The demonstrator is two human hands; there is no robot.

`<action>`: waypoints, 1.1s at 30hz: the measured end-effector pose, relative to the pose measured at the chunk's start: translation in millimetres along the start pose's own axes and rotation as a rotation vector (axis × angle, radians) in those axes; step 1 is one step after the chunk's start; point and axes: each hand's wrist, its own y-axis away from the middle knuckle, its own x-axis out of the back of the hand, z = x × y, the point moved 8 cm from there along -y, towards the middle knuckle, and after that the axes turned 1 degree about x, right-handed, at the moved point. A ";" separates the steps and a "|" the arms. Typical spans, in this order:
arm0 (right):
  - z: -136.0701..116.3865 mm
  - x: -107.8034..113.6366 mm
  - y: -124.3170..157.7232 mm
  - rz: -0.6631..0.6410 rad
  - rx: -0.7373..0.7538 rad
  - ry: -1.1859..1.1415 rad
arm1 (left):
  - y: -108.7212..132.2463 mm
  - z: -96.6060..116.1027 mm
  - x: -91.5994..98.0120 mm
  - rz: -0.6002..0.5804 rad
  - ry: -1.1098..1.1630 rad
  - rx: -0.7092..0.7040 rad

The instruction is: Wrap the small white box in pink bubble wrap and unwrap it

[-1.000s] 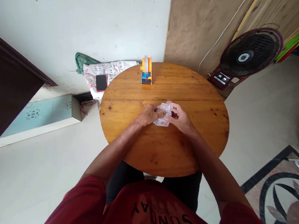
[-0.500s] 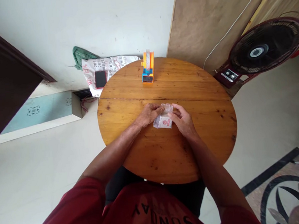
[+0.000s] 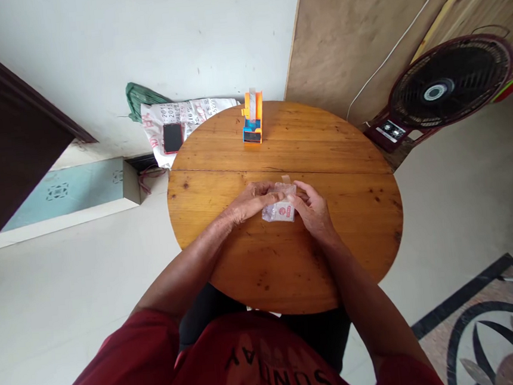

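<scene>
A small white packet with red print (image 3: 284, 210), wrapped in clear bubble wrap (image 3: 268, 213), is between my hands just over the round wooden table (image 3: 224, 237). My left hand (image 3: 254, 202) grips the wrap from the left, its thumb lying across the upper part. From the right, my right hand (image 3: 312, 207) pinches the packet's upper right edge between thumb and fingers. A short strip of clear tape (image 3: 286, 179) sticks up from the far edge of the wrap. The fingers behind the packet are partly hidden.
An orange and blue tape dispenser (image 3: 252, 121) stands near the table's far edge. Left of it, a dark phone (image 3: 173, 138) lies on a printed white sack (image 3: 153, 114) beside the table. A large fan (image 3: 436, 91) stands at the right.
My left thumb has stretched out to the right across the top of the wrap. The tape strip now shows above the packet's far edge. My right hand keeps its pinch.
</scene>
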 end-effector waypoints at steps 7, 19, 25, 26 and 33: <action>-8.2 5.6 4.7 0.045 0.057 0.036 | -4.5 -10.1 -11.5 -0.122 0.130 -0.024; -17.9 10.0 10.4 0.068 0.167 0.160 | -4.1 -1.3 -19.8 -0.118 0.331 -0.109; -28.8 11.9 12.2 0.103 0.209 0.178 | -6.1 -6.1 -18.9 -0.121 0.330 -0.108; -33.1 11.9 12.9 0.102 0.235 0.206 | -6.5 -7.7 -18.5 -0.117 0.330 -0.105; -59.3 9.2 24.9 0.123 0.512 0.500 | -8.9 -17.9 -16.4 -0.062 0.310 -0.083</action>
